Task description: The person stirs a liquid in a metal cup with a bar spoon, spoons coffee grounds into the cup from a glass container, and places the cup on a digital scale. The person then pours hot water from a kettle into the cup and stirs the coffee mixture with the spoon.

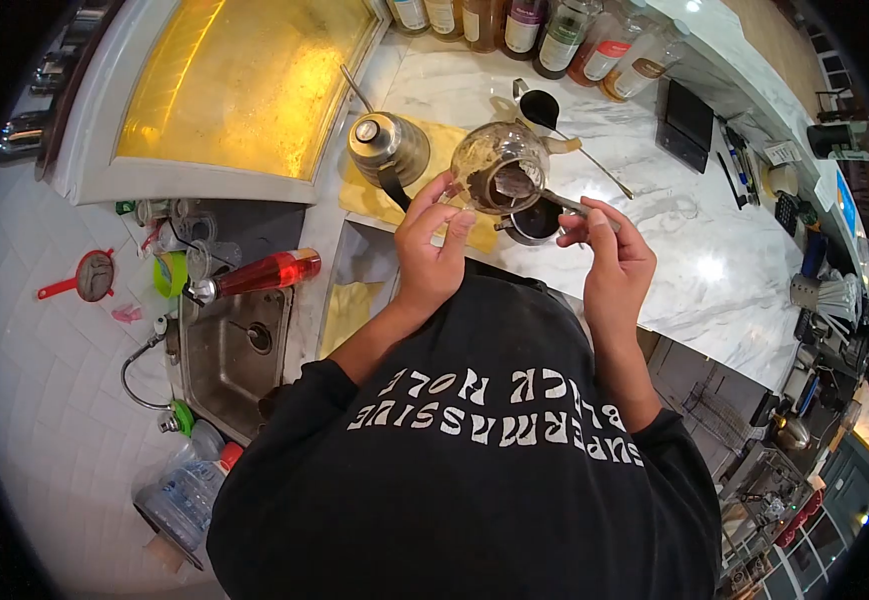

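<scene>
My left hand (pixel 433 245) is closed on the side of a round glass vessel (pixel 480 150), tilted with its mouth toward me. Dark residue coats its inside, and a tan handle (pixel 562 145) sticks out on the right. Between the fingers of my right hand (pixel 610 245) is a spoon (pixel 565 203), its handle reaching into the vessel's mouth; the spoon's tip is hard to make out. Just below the vessel stands a metal cup (pixel 535 222) with a dark inside. A steel gooseneck kettle (pixel 390 148) rests on a yellow cloth (pixel 443 140) to the left.
Behind the vessel are a small metal pitcher (pixel 537 106) and a long bar spoon (pixel 610 170) on the marble counter (pixel 695 260). Several syrup bottles (pixel 565 40) line the back. A black scale (pixel 688 125) lies at right. A sink (pixel 235 360) and red bottle (pixel 270 275) are left.
</scene>
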`<state>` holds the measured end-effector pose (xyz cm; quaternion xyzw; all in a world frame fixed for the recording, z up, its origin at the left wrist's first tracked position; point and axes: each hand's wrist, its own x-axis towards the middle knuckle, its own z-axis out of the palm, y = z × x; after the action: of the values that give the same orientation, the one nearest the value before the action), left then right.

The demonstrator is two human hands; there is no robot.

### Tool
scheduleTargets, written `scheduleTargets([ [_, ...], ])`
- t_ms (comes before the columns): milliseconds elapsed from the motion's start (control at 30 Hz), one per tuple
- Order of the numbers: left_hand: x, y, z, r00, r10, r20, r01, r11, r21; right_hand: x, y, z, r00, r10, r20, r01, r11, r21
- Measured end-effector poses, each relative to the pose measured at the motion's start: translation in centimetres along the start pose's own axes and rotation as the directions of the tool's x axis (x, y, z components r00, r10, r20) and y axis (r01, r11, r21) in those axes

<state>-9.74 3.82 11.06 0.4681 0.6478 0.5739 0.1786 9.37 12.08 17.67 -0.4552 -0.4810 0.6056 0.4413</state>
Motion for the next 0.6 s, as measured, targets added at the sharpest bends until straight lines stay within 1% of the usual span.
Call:
scheduleTargets([
  [67, 0.0, -0.5, 0.1, 1.000, -0.022, -0.020, 0.022, 1.000, -0.018, 0.0, -0.4, -0.5, 1.000, -0.004, -0.018, 0.004, 1.000, 0.006],
  [167, -0.1, -0.8, 0.3, 0.993, -0.115, -0.029, 0.113, 0.991, -0.072, 0.0, -0.6, -1.6, 0.999, -0.009, -0.052, 0.010, 1.000, 0.010],
  [267, 0.0, -1.2, 0.4, 0.987, -0.153, -0.051, 0.146, 0.981, -0.124, 0.0, -0.3, -3.0, 0.995, -0.016, -0.095, 0.017, 1.000, 0.011],
  [367, -0.1, -1.5, 0.5, 0.977, -0.203, -0.064, 0.192, 0.970, -0.149, 0.0, 0.8, -3.8, 0.990, -0.033, -0.140, 0.023, 0.997, -0.070],
  [467, -0.2, -2.3, 0.6, 0.970, -0.233, -0.070, 0.212, 0.951, -0.224, -0.2, 2.8, -3.9, 0.993, -0.074, -0.092, 0.051, 0.971, -0.233],
  [500, -0.2, -2.4, 0.7, 0.965, -0.254, -0.068, 0.232, 0.944, -0.234, -0.3, 3.4, -3.9, 0.996, -0.081, -0.039, 0.062, 0.936, -0.346],
  [533, -0.2, -2.5, 0.7, 0.959, -0.276, -0.067, 0.252, 0.937, -0.244, -0.1, 3.9, -4.0, 0.967, -0.239, 0.087, 0.248, 0.814, -0.525],
  [567, -0.2, -2.6, 0.8, 0.952, -0.298, -0.066, 0.273, 0.928, -0.252, 0.0, 4.2, -4.0, 0.903, -0.358, 0.239, 0.422, 0.629, -0.653],
  [600, -0.2, -2.6, 0.9, 0.947, -0.316, -0.063, 0.288, 0.919, -0.269, 0.0, 4.1, -3.8, 0.849, -0.443, 0.288, 0.509, 0.536, -0.673],
])
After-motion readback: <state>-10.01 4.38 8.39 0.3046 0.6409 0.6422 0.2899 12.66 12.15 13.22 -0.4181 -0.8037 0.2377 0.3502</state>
